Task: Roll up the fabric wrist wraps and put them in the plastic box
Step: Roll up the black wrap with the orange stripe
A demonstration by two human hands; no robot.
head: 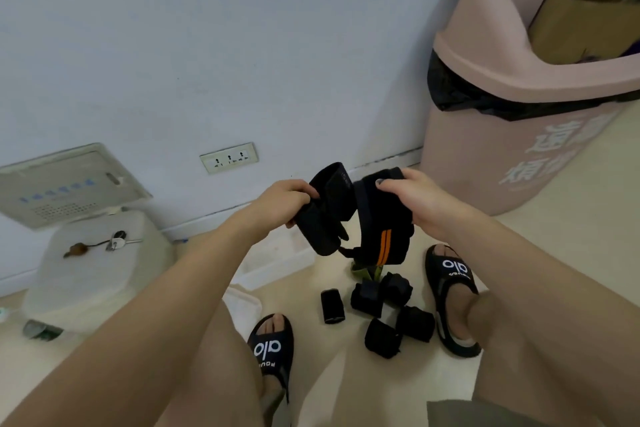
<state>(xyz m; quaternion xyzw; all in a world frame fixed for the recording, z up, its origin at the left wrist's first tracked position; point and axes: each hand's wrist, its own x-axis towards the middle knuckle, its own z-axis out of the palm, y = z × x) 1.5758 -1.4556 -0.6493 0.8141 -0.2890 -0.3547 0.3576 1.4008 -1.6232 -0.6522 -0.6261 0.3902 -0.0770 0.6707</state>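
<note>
Above the five rolled black wraps (381,315) on the floor, the left hand (287,201) and right hand (412,196) each grip one end of a black orange-striped fabric wrap (377,218); its length sags between them, equally near both.

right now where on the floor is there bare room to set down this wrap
Bare floor lies between the left sandal and the rolled wraps, and right of the right sandal below the pink bin. Between the sandals it is crowded with rolls.
</note>
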